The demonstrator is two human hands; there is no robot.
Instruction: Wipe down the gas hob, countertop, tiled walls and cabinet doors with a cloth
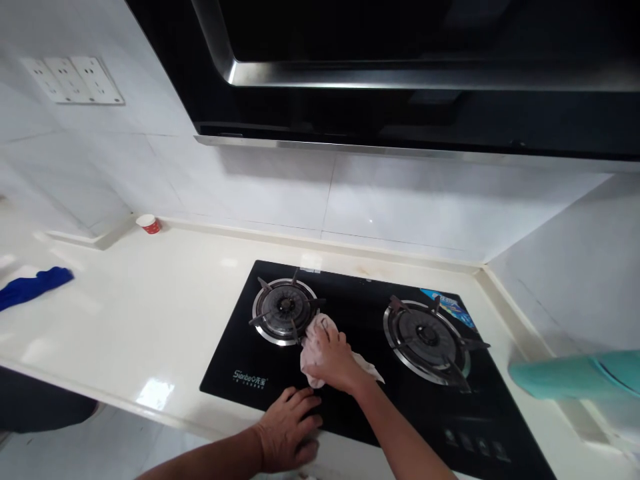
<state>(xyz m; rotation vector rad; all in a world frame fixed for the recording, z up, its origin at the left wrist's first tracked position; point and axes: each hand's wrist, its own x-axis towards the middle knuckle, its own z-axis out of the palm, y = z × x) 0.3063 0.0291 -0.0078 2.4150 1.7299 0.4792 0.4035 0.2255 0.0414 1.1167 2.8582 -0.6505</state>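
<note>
My right hand [334,359] is closed on a pale pink cloth [311,347], pressing it against the black glass of the gas stove [357,313]. The cloth touches the right side of the left burner [286,307], and a loose corner sticks out to the right beneath my wrist. My left hand [293,427] rests on the stove's front edge with fingers stretched out and holds nothing. Farther right is the second burner [427,337], with its metal pan supports around it.
A black range hood [400,113] hangs low over the stove. On the pale counter [165,300] are a red and white paper cup [149,224] and a blue cloth [35,287]. At the right, a teal cylindrical object [570,375] lies near the wall.
</note>
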